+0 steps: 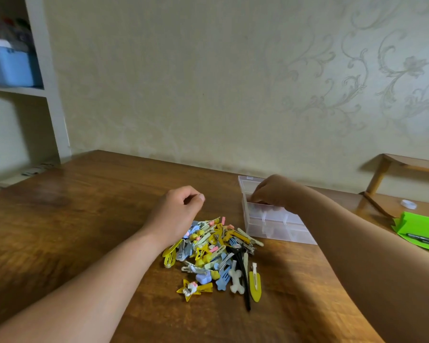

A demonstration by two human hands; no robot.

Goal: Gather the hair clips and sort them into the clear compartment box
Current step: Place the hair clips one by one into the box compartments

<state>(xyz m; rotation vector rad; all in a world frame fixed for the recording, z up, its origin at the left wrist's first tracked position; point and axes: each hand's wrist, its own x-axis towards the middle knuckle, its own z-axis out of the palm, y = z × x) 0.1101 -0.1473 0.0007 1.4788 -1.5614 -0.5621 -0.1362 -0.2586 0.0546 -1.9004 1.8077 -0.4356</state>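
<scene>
A heap of hair clips [214, 251] in yellow, blue, pink and white lies on the wooden table [84, 219]; a long black clip [243, 276] and a yellow star clip [192, 288] lie at its near edge. The clear compartment box [278, 226] stands to the right of the heap, lid open. My left hand [178, 214] hovers over the heap's far left side, fingers loosely curled, nothing visible in it. My right hand [274, 191] reaches down into the box's far compartments, fingertips together; what they hold is hidden.
A green folder [421, 231] with a pen on it lies at the right edge, a small white cap [408, 203] behind it. A wooden rack [391, 174] stands at the back right. White shelves with a blue bin [9, 63] stand at the left.
</scene>
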